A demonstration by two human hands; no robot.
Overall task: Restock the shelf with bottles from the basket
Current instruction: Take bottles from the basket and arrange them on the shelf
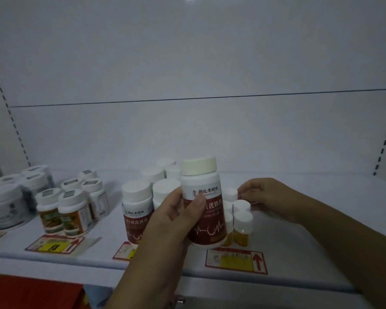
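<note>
On a white shelf (299,230), grey-lidded tubs (7,204) crowd the far left, their number unclear; beside them stand six small white-capped bottles with green-and-orange labels (73,210). At centre, about six round red-labelled bottles with smooth white caps (136,208) stand grouped. The left hand (172,217) is clamped around a matching red-labelled bottle (204,204), held upright just above the shelf's near edge. Behind it sit roughly five small amber vials with white caps (242,228). The right hand (267,197), fingers nearly together, pinches the cap of the farthest vial (230,193). Three red-and-yellow price tags (236,260) line the front.
</note>
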